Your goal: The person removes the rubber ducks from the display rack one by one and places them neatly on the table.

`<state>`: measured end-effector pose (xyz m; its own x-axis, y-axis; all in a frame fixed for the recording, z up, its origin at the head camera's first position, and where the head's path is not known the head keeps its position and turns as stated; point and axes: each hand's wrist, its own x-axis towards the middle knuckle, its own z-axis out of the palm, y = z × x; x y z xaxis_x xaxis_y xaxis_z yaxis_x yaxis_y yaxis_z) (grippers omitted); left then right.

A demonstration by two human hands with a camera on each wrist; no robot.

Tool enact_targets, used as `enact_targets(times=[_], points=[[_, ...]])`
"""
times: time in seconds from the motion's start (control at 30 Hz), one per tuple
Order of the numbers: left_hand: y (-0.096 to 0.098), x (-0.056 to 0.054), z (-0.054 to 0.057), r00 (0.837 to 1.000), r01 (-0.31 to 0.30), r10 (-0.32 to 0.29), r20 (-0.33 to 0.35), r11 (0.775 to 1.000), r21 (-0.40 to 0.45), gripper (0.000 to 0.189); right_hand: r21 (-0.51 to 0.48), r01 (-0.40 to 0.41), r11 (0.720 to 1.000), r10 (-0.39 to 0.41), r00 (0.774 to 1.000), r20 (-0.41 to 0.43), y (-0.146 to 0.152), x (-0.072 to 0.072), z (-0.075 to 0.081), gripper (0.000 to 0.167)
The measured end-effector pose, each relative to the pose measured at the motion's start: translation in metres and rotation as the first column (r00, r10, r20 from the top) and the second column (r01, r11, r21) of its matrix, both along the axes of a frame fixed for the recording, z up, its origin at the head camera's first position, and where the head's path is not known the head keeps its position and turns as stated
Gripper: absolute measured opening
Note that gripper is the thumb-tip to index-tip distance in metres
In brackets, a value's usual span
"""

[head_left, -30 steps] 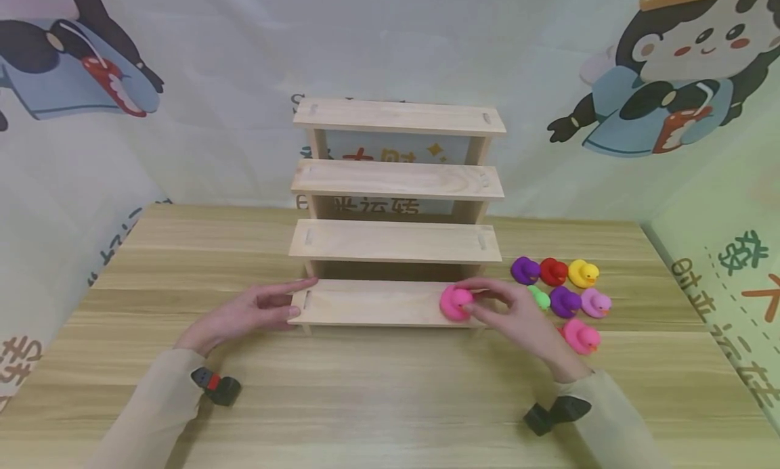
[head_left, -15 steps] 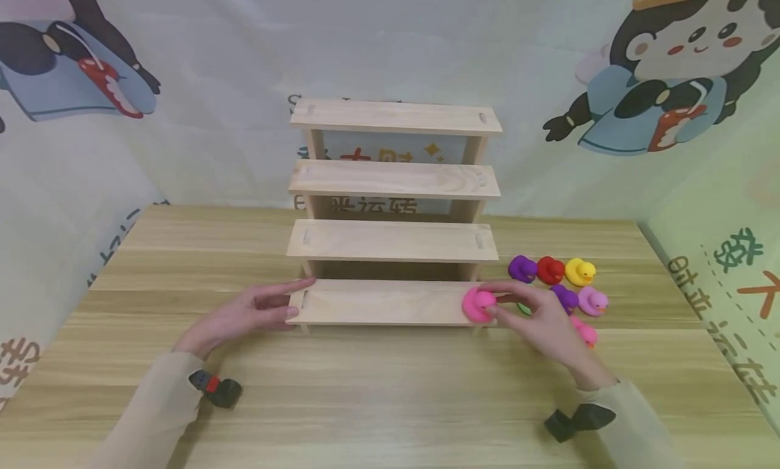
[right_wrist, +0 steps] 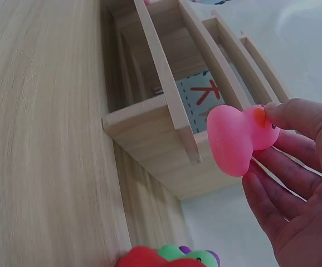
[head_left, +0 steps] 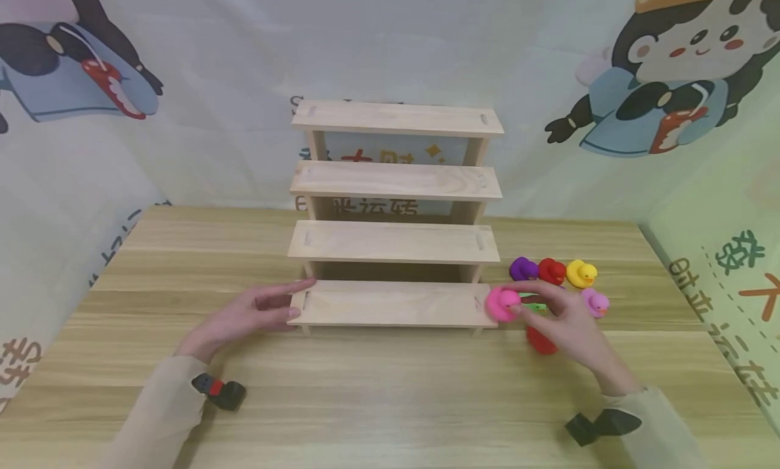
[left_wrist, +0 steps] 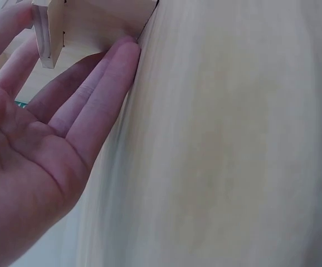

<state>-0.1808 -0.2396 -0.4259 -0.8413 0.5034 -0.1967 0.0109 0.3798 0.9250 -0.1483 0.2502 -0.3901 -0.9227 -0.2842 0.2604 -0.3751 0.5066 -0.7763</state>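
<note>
- We see the right hand (head_left: 563,317) cover part of the duck cluster in the head view: the green duck (head_left: 536,307) shows only as a sliver, and the red duck (head_left: 541,340) under the palm shows only in part.
- In the left wrist view, the left hand (left_wrist: 44,139) is cut by the left edge, and the wooden rack (left_wrist: 88,25) by the top edge.
- The table (left_wrist: 233,144) there is blurred.
- In the right wrist view, the ducks at the bottom edge are cut off.

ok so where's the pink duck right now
In the head view the pink duck is pinched in the right hand, just off the right end of the stand's lowest step.
</note>
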Motion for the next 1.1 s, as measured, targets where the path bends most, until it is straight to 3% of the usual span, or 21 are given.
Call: enact_targets(times=[0.4, 0.67, 0.9, 1.1], points=[[0.001, 0.002, 0.005, 0.999, -0.029, 0.029, 0.016, 0.999, -0.022, 0.051, 0.040, 0.044, 0.998, -0.042, 0.998, -0.048, 0.018, 0.006, 0.005, 0.031], [0.003, 0.002, 0.006, 1.000, -0.025, 0.025, -0.004, 0.999, -0.037, 0.052, -0.068, 0.032, 0.997, -0.032, 0.999, 0.005, 0.041, 0.010, 0.007, 0.028], [0.003, 0.000, 0.004, 1.000, 0.010, -0.010, -0.024, 1.000, -0.019, 0.052, 0.023, 0.094, 0.995, -0.092, 0.995, -0.049, 0.056, 0.012, 0.010, 0.029], [0.003, 0.000, 0.003, 1.000, 0.009, -0.010, -0.022, 1.000, -0.029, 0.052, 0.006, 0.097, 0.995, -0.096, 0.994, -0.049, 0.067, 0.016, 0.009, 0.031]])
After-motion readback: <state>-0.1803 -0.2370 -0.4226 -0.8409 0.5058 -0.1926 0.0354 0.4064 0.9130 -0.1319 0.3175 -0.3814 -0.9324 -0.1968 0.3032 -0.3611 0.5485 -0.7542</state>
